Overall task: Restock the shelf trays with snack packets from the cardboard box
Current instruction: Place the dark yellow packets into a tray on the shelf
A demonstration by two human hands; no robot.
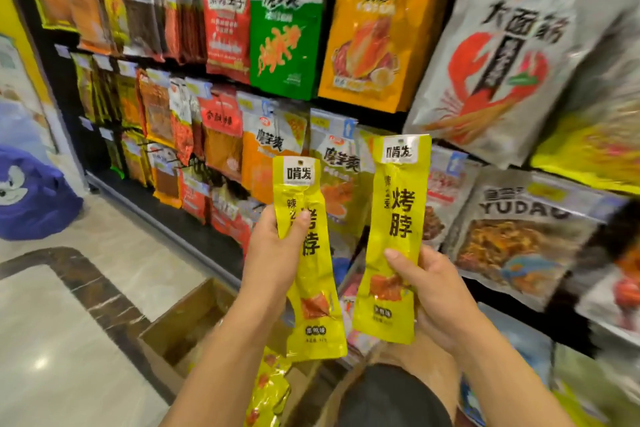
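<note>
My left hand (pixel 273 250) grips a long yellow snack packet (pixel 313 291) upright, thumb across its front. Beside it my right hand (pixel 427 284) holds a second identical yellow packet (pixel 394 218), slightly higher and tilted right. Both packets are raised in front of the snack shelves (pixel 346 107). Below my arms the open cardboard box (pixel 183 322) sits on the floor, with more yellow packets (pixel 268 388) lying in it.
Hanging rows of snack bags fill the shelving from upper left to right, with large silver bags (pixel 502 55) close at the right. A blue plush toy (pixel 31 194) sits on the floor at far left. Pale tiled floor (pixel 69 340) stretches left of the box.
</note>
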